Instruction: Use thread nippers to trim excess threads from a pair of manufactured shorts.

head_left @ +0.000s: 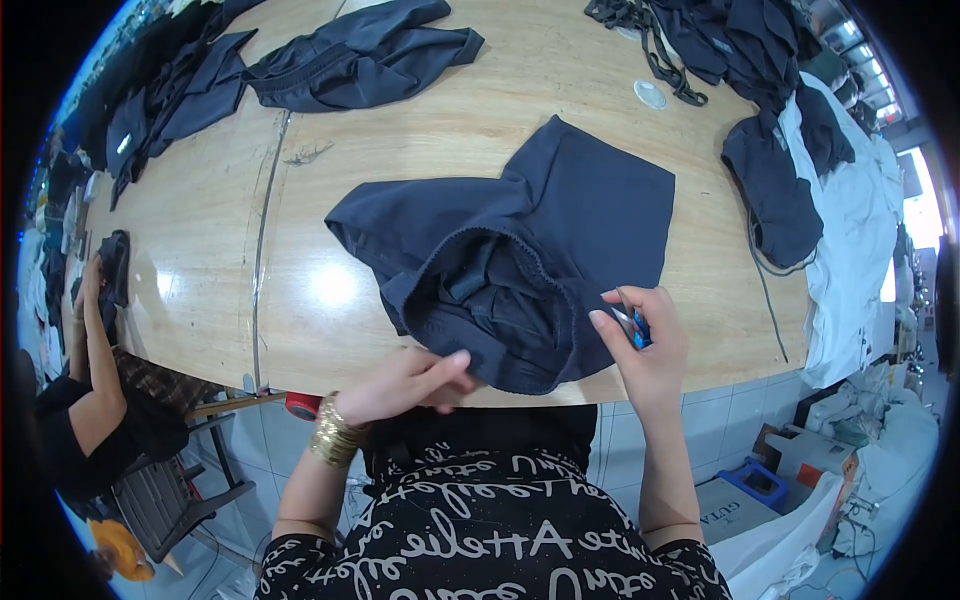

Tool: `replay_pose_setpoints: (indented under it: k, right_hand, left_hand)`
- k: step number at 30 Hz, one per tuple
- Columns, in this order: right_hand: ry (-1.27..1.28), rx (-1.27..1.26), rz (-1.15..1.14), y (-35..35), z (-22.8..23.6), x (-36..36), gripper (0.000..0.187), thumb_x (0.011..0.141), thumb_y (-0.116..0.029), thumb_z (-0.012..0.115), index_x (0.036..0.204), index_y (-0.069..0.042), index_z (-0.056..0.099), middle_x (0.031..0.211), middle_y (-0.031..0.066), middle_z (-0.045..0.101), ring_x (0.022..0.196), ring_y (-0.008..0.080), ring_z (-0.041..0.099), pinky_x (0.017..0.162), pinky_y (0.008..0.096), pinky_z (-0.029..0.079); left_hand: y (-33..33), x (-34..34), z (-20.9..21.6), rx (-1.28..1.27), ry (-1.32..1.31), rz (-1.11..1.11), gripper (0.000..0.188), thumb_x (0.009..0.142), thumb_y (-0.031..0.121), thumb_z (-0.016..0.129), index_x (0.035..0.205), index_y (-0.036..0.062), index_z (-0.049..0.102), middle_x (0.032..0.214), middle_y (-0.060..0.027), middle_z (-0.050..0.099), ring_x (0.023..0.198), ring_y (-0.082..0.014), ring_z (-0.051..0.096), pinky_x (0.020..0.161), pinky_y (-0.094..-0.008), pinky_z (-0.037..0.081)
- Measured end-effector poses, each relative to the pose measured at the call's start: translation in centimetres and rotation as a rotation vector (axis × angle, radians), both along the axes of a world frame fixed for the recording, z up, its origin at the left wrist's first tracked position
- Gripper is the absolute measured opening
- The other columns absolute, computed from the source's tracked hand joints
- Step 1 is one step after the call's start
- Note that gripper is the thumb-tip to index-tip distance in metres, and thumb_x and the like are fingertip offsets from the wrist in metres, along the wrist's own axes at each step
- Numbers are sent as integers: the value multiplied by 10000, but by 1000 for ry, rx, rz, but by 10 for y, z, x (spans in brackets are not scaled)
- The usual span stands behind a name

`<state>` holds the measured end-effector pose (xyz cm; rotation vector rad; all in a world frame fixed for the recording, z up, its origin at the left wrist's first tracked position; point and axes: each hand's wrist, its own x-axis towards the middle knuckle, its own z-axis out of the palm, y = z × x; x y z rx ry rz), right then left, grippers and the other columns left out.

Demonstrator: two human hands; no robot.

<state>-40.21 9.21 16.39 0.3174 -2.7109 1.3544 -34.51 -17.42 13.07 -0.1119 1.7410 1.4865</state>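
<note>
Dark navy shorts [610, 215] with an elastic waistband lie on the table in front of me. Their waist opening faces me and gapes, showing the inside, while both legs spread toward the far side. At the waistband's near left edge, my left hand [415, 382] is closed on the fabric, thumb on top and the other fingers partly hidden below. My right hand [648, 335] is at the right side of the shorts, closed around small thread snips [641, 327] with a blue handle. The snips' metal blades show between thumb and forefinger, beside the cloth.
More dark garments [350, 65] lie at the far left, with others [725, 45] at the far right. White fabric [845, 250] hangs over the right edge beside a dark pouch-like piece [770, 190]. A co-worker [95, 400] sits at the left. A seam [262, 230] crosses the table [330, 145].
</note>
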Motion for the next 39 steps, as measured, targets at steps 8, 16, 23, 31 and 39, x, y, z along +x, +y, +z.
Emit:
replay_pose_setpoints:
  k: [8, 16, 23, 31, 39]
  right_hand:
    - [62, 117, 22, -33, -19, -3, 178, 797, -118, 677, 934, -25, 610, 850, 92, 549, 743, 273, 605, 652, 358, 479]
    - [-30, -171, 13, 5, 23, -45, 122, 827, -88, 639, 910, -3, 609, 697, 34, 576, 644, 105, 484, 599, 254, 396]
    - [36, -244, 30, 10, 74, -46, 163, 833, -117, 658, 888, 30, 613, 656, -20, 540, 646, 47, 440, 595, 215, 364]
    - [178, -23, 94, -28, 32, -49, 159, 794, -155, 675, 855, -32, 594, 666, 132, 564, 588, 274, 543, 567, 315, 423]
    - [-32, -96, 126, -33, -20, -31, 143, 802, -127, 658, 889, -30, 600, 728, 127, 621, 665, 275, 618, 636, 311, 471]
  left_hand:
    - [-37, -22, 20, 341, 481, 704, 308, 912, 234, 577, 1127, 13, 579, 842, -57, 647, 753, -145, 635, 642, -274, 523]
    - [-37, -58, 33, 38, 653, 488, 87, 881, 120, 599, 838, 67, 545, 755, 87, 469, 743, -10, 422, 678, -173, 356]
    - [-28, -46, 79, 101, 801, 603, 175, 914, 199, 577, 879, 29, 602, 735, 61, 531, 707, -17, 450, 644, -193, 394]
    - [-38, -74, 41, -497, 1163, 631, 157, 873, 145, 600, 969, 21, 601, 814, -98, 616, 707, -217, 578, 687, -289, 455]
    - [3, -7, 24, -24, 69, 47, 302, 967, 280, 480, 1088, 20, 576, 938, -100, 657, 795, -150, 665, 605, -221, 507]
